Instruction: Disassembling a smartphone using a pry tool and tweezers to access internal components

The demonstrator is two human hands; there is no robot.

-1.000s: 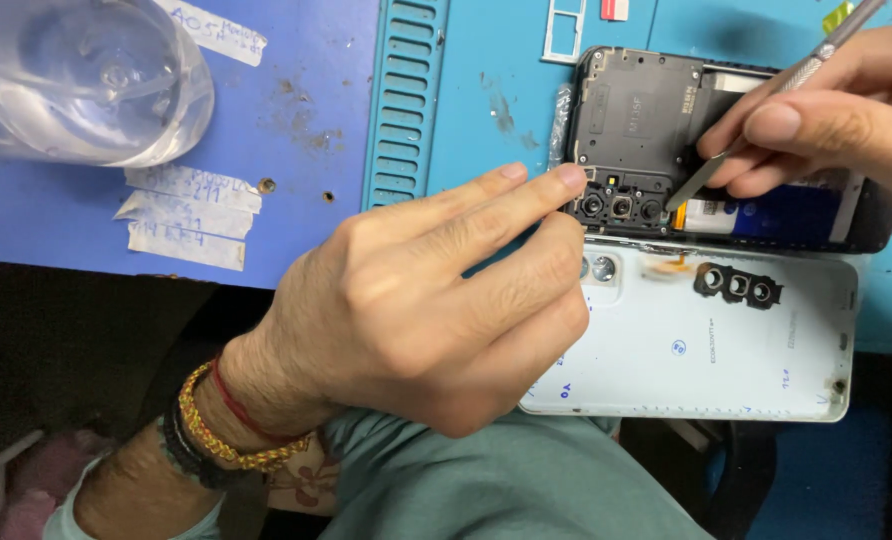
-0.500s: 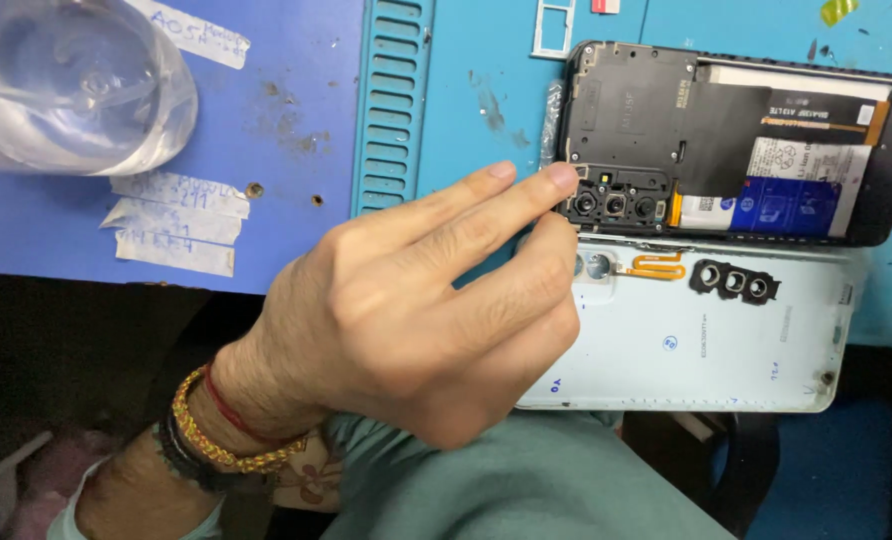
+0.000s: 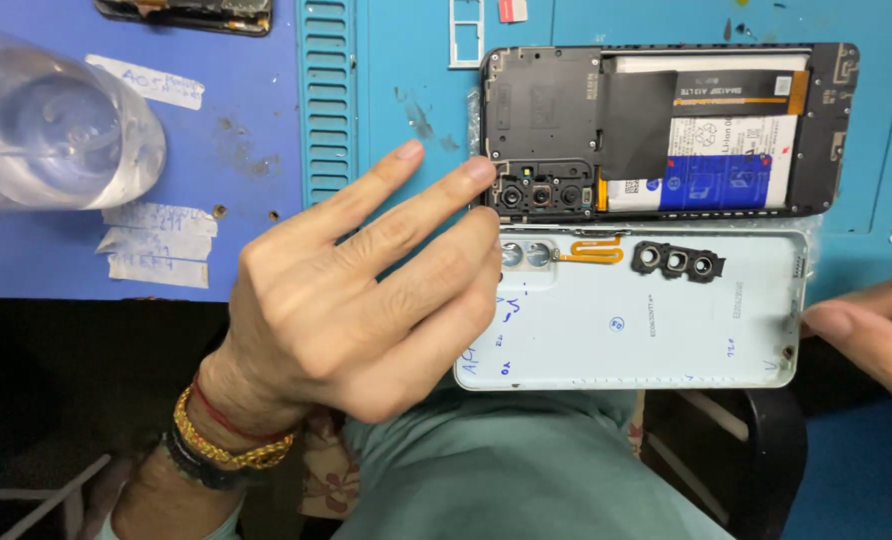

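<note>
**Inspector A:** Start with what cannot be seen properly.

**Inspector B:** The right hand (image 3: 871, 335) is cut off by the frame edge; only a thumb and part of a finger show. The thumb tip lies at the right rim of the pale back cover (image 3: 646, 320). Whether it pinches the cover I cannot tell. The left hand (image 3: 356, 300) covers the cover's left end, so that corner is hidden.

**Inspector A:** State of the left hand?

**Inspector B:** Spread loosely, holding nothing. Its index fingertip touches the lower left corner of the opened phone (image 3: 666, 130), right beside the camera module (image 3: 544, 192). The other fingers rest across the cover's left edge.

**Inspector A:** Position of the phone?

**Inspector B:** Flat on the teal work mat (image 3: 416, 90), back removed, battery (image 3: 711, 160) and a black shield exposed. The cover lies just below it, inner face up, its near edge overhanging the bench.

**Inspector A:** Anything inside the cover?

**Inspector B:** A black three-ring lens frame (image 3: 678, 262), an orange flex strip (image 3: 591, 250) and two small round metal pieces near the fingers.

**Inspector A:** Other containers?

**Inspector B:** A clear plastic bottle (image 3: 51, 130) at the left, cut off by the frame; contents indistinct. A small card tray (image 3: 466, 35) lies above the phone.
</note>
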